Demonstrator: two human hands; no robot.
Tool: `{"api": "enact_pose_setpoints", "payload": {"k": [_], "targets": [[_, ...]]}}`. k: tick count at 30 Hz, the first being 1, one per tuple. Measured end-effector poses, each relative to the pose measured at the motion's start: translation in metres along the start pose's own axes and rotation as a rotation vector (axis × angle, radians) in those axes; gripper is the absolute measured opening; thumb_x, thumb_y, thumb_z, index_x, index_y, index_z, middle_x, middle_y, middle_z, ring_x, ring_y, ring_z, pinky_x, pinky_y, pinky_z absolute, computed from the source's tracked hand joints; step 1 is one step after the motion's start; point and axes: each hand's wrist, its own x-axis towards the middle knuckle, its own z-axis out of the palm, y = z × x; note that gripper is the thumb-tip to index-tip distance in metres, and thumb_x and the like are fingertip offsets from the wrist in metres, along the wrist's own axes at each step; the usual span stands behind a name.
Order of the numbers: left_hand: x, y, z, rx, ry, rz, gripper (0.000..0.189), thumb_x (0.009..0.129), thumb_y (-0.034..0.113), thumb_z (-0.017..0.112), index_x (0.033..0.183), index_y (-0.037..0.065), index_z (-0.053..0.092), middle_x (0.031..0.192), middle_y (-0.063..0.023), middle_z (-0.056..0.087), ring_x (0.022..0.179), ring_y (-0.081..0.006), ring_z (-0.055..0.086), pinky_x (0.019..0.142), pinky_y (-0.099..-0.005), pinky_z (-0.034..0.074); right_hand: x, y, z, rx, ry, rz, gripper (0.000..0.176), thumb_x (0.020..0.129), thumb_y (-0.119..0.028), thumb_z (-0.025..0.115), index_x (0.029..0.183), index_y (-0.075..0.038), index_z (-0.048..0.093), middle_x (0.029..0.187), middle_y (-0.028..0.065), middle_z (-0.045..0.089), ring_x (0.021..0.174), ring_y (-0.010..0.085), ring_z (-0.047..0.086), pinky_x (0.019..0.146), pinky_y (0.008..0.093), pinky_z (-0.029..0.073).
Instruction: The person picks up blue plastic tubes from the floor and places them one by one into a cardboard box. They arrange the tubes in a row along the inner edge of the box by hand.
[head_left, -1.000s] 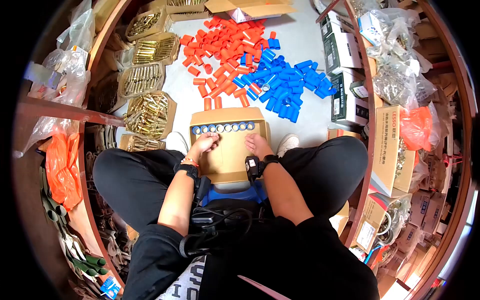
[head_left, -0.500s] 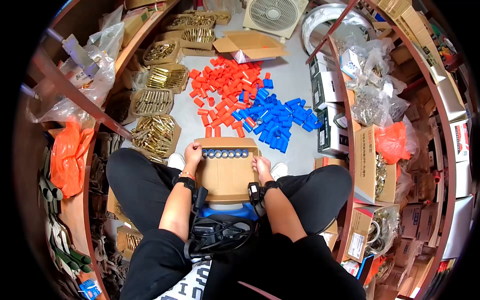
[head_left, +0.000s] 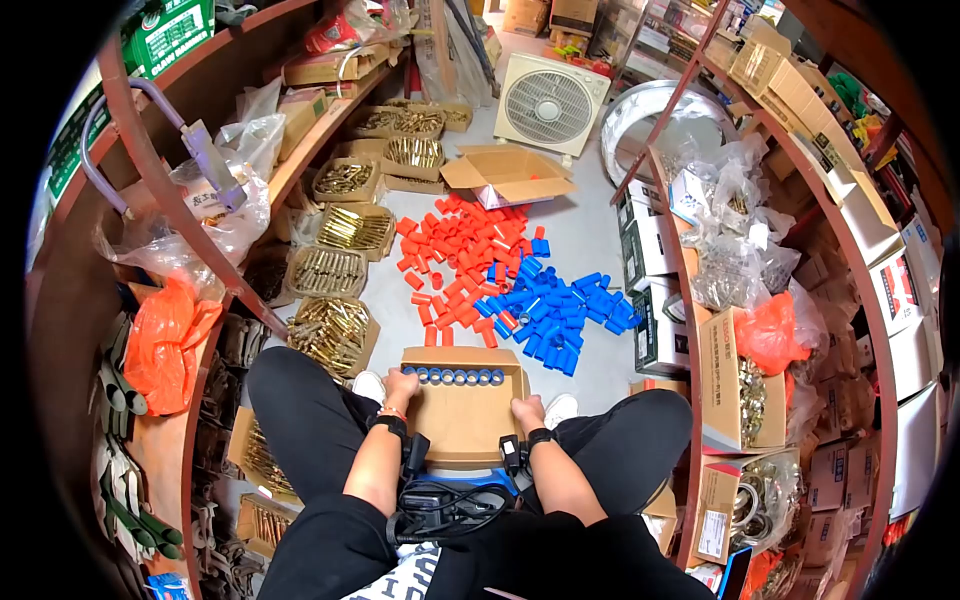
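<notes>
Between my knees is an open cardboard box [head_left: 462, 420], gripped by both hands at its sides. My left hand [head_left: 401, 387] closes on the left wall near the far corner. On the opposite wall, my right hand [head_left: 527, 411] is wrapped over the edge, its fingers partly hidden. Along the box's far inner wall stands one row of several blue pipe fittings [head_left: 460, 377], round ends facing up. Beyond the box, loose red pipe fittings [head_left: 465, 245] lie in a pile on the floor, with loose blue pipe fittings [head_left: 555, 310] heaped to their right.
Cartons of brass-coloured bolts [head_left: 333, 335] line the left side. An open carton [head_left: 508, 178] and a box fan [head_left: 552, 103] stand at the back. Shelves flank me, holding bagged parts, an orange bag [head_left: 165, 345] and a carton of metal fittings [head_left: 745, 375].
The head view has tilted up, so the box, hands and piles appear lower and more of the back of the room shows. Both hands still hold the box.
</notes>
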Motion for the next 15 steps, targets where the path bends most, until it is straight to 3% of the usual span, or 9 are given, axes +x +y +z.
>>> {"api": "enact_pose_setpoints", "payload": {"k": [6,10,12,15], "targets": [[0.037,-0.034,0.022,-0.078,-0.229,-0.032,0.045,0.063,0.025,0.053,0.097,-0.005,0.051,0.097,-0.0249,0.050,0.095,-0.0317,0.048,0.080,-0.0324,0.038,-0.008,0.009,0.000,0.054,-0.141,-0.019,0.047,0.059,-0.016,0.055,0.099,0.007,0.044,0.095,0.0234,0.052,0.089,0.0314,0.052,0.075,0.0336,0.042],[0.018,-0.020,0.009,0.016,-0.257,0.011,0.042,0.062,0.026,0.054,0.095,0.000,0.054,0.097,-0.0191,0.053,0.095,-0.0304,0.049,0.079,-0.0319,0.039,-0.022,0.003,-0.011,-0.095,-0.136,-0.068,0.050,0.059,-0.020,0.056,0.100,0.006,0.045,0.097,0.0219,0.052,0.090,0.0302,0.052,0.076,0.0335,0.042],[0.054,-0.051,0.037,-0.008,-0.293,0.062,0.043,0.062,0.027,0.054,0.095,-0.001,0.054,0.098,-0.0199,0.052,0.096,-0.0302,0.048,0.080,-0.0312,0.038,-0.030,-0.005,-0.020,-0.185,-0.209,-0.093,0.053,0.059,-0.025,0.057,0.102,0.004,0.046,0.099,0.0195,0.051,0.093,0.0293,0.050,0.077,0.0344,0.041],[0.050,-0.046,0.035,0.050,-0.324,0.072,0.045,0.061,0.029,0.055,0.095,-0.001,0.054,0.098,-0.0212,0.052,0.096,-0.0303,0.048,0.082,-0.0305,0.037,-0.016,0.005,-0.003,-0.279,-0.185,-0.137,0.056,0.058,-0.025,0.058,0.102,0.006,0.043,0.099,0.0203,0.051,0.092,0.0303,0.051,0.076,0.0350,0.042]]}}
